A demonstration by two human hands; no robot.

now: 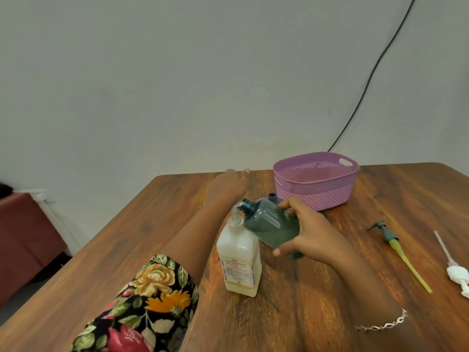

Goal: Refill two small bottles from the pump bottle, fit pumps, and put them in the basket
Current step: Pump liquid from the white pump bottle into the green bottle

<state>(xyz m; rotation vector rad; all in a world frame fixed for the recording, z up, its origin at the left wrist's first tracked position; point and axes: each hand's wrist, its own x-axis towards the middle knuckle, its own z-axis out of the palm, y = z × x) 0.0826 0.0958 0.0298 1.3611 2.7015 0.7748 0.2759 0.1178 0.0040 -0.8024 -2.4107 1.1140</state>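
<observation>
head view, looking down across the wooden table. the white pump bottle stands upright about mid-table, well in from every edge. the right hand is wrapped around the green bottle, thumb underneath and fingers over the top. the bottle is off the surface and tilted, its open threaded neck up beside the pump bottle's spout. its side is touching or just beside the pump bottle's shoulder; which one is hard to tell.

the left hand reaches out past the pump head, palm down, fingers straight and holding nothing. whether the heel of the hand presses the pump cannot be told from here.

the neck of a second small bottle peeks out just behind the green one, most of it hidden. right behind that sits the pink basket, near the far edge and right of middle.

over by the right edge, the grey pump with its yellow tube lies flat. the white pump lies nearer the edge, partly cut off by the picture. a broad stretch of wood runs between the right hand and those pumps. another runs from the pump bottle to the left edge, with only the forearm and floral sleeve crossing it. a black cable hangs down the wall behind the basket.
</observation>
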